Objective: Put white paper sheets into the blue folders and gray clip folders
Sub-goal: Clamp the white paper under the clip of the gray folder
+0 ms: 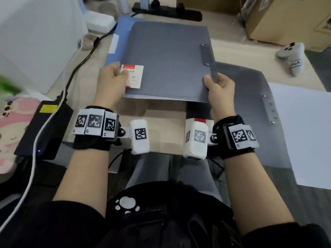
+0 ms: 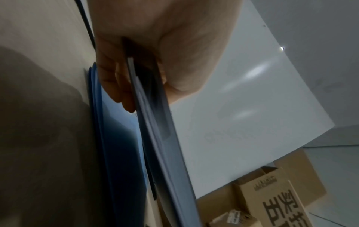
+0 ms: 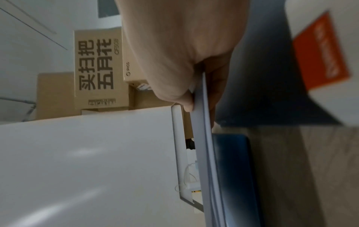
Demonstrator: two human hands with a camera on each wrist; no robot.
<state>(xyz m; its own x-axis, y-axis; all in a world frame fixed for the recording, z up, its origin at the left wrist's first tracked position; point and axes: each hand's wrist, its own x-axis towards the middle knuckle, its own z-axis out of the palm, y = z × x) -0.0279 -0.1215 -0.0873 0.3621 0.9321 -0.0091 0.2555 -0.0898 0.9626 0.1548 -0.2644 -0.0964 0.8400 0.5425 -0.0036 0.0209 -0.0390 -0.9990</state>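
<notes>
A closed gray clip folder (image 1: 166, 61) with a red-and-white label is held above the table, tilted up toward me. My left hand (image 1: 114, 77) grips its left near corner at the label, fingers under and thumb on top (image 2: 155, 64). My right hand (image 1: 219, 86) pinches its right near corner beside the riveted clip strip (image 3: 194, 92). A blue folder (image 1: 120, 33) lies under it on the left. A second gray clip folder (image 1: 250, 97) lies flat to the right. White paper sheets (image 1: 302, 133) lie at the right edge.
A black power brick (image 1: 44, 129) with black and white cables sits at the left. Cardboard boxes (image 1: 290, 20) stand at the back right, with a gray plush toy (image 1: 292, 56) in front of them. A black bar base (image 1: 166, 11) crosses the back.
</notes>
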